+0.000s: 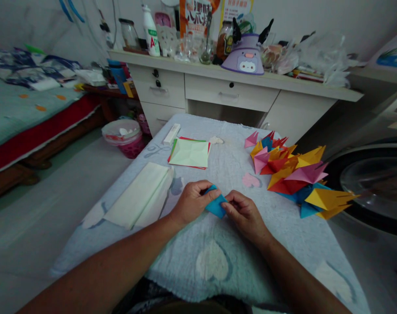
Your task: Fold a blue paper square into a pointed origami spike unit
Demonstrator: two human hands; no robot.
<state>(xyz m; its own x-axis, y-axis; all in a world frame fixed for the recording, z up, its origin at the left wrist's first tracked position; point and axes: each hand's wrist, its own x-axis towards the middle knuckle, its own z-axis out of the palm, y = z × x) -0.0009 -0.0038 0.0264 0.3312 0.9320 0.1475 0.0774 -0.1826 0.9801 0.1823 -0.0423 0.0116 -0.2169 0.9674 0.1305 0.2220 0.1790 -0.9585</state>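
A small folded piece of blue paper (215, 206) is held between both hands above the cloth-covered table. My left hand (195, 198) pinches its upper left part, thumb on top. At its right edge, my right hand (244, 213) grips it between thumb and fingers. Beyond the hands lies a stack of square paper sheets (189, 152), pale green on top with red and green edges showing. On the right sits a cluster of folded paper cranes (283, 170) in yellow, red, pink and blue.
A folded whitish cloth or paper (138, 194) lies on the table's left, with a small white box (171, 134) farther back. A crumpled white scrap (216, 140) is near the far edge. Beyond are a pink bin (129, 146), a cluttered white desk (205, 89) and a washing machine (375, 174).
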